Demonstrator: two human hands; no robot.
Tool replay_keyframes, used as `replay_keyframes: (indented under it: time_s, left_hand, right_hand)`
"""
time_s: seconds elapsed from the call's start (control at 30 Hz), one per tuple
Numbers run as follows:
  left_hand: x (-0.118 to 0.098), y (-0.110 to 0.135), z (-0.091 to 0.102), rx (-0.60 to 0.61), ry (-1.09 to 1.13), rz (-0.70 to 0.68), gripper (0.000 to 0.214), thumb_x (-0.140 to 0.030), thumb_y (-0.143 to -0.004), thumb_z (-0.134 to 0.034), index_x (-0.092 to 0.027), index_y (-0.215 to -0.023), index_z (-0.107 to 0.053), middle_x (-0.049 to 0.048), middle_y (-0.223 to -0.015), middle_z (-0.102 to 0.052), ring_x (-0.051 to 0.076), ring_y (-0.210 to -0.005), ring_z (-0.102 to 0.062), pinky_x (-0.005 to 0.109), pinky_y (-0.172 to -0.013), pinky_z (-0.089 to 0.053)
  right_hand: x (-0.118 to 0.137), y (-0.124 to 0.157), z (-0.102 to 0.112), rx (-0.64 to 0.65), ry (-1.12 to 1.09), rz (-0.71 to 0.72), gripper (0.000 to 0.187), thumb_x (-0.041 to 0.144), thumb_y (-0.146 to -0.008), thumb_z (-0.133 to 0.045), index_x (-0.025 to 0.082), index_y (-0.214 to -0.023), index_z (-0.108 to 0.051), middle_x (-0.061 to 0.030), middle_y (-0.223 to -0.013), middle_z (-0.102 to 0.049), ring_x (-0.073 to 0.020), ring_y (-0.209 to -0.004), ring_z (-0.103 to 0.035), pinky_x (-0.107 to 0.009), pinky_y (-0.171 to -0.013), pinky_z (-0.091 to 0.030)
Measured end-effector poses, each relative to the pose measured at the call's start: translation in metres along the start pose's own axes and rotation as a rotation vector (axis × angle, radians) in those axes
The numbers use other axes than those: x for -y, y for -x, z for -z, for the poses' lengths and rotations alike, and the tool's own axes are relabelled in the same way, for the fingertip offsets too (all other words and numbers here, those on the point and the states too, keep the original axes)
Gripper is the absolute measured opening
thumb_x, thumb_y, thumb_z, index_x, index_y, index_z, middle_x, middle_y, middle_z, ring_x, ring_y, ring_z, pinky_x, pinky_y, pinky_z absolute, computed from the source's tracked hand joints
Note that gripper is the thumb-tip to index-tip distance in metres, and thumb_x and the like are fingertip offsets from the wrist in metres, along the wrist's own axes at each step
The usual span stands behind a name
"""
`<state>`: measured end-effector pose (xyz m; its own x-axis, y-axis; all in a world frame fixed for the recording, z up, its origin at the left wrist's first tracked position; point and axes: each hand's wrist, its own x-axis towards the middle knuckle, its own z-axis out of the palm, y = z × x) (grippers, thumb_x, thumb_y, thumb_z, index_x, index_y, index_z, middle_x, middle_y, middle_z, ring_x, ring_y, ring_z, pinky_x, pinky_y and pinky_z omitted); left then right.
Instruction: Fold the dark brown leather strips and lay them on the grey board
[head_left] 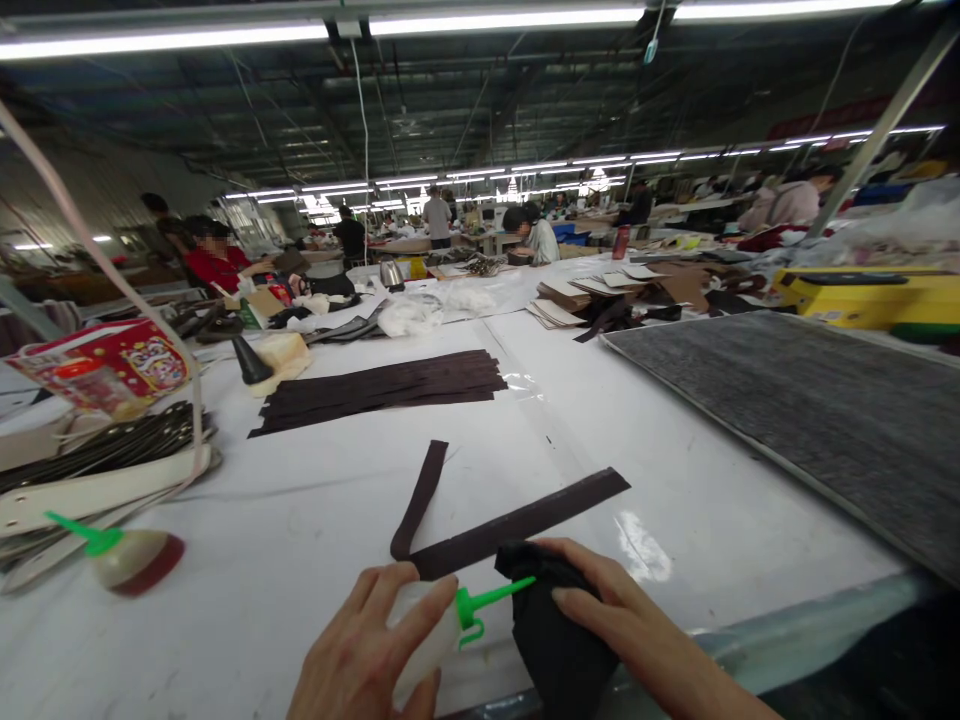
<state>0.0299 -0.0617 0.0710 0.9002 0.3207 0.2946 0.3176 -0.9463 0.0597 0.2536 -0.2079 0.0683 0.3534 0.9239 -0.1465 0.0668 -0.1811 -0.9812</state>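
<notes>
My left hand [367, 640] is wrapped round a translucent squeeze bottle [427, 640] with a green nozzle. The nozzle's tip lies over a piece of black fabric [559, 640], near its upper edge; whether they touch I cannot tell. My right hand [600, 590] grips that fabric, thumb on the near face, fingers partly hidden behind it. Just beyond both hands a dark brown strip [517, 520] lies folded into a V on the white table [337, 520].
A stack of dark strips [382, 390] lies further back. At the left are a second bottle with reddish liquid [139, 560] and a red printed bag [150, 360]. A grey felt-like board [802, 400] covers the right side. Several people work in the background.
</notes>
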Motion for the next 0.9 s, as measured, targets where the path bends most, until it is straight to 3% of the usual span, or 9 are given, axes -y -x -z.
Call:
replay_keyframes:
  time_s: [0.33,0.6,0.9]
  left_hand:
    - [-0.005,-0.008,0.009,0.064,-0.076,-0.033,0.067,-0.01,-0.064,-0.054,-0.034,-0.126,-0.053,0.0069,-0.116,-0.057,0.026,-0.101,-0.059,0.036,-0.079,-0.057]
    - [-0.006,-0.013,0.013,0.071,-0.088,-0.062,0.069,-0.01,-0.064,-0.054,-0.035,-0.129,-0.05,0.0072,-0.117,-0.056,0.026,-0.102,-0.057,0.035,-0.078,-0.057]
    - [-0.012,-0.016,0.013,0.061,-0.03,0.009,0.069,-0.007,-0.063,-0.051,-0.035,-0.126,-0.053,0.0062,-0.118,-0.054,0.027,-0.104,-0.053,0.037,-0.082,-0.054]
  right_hand:
    - [-0.014,-0.004,-0.003,-0.009,-0.081,-0.047,0.032,0.038,-0.074,-0.054,0.014,-0.091,-0.067,-0.0054,-0.083,-0.065,-0.0196,-0.073,-0.056,-0.028,-0.063,-0.042]
    - [-0.018,-0.004,-0.001,-0.027,-0.144,-0.092,0.029,0.04,-0.071,-0.057,0.015,-0.084,-0.064,-0.0051,-0.08,-0.064,-0.0183,-0.07,-0.056,-0.027,-0.061,-0.042]
    - [-0.014,-0.005,0.002,-0.045,-0.159,-0.138,0.027,0.04,-0.069,-0.058,0.016,-0.08,-0.063,-0.0035,-0.076,-0.064,-0.0173,-0.067,-0.055,-0.026,-0.057,-0.041]
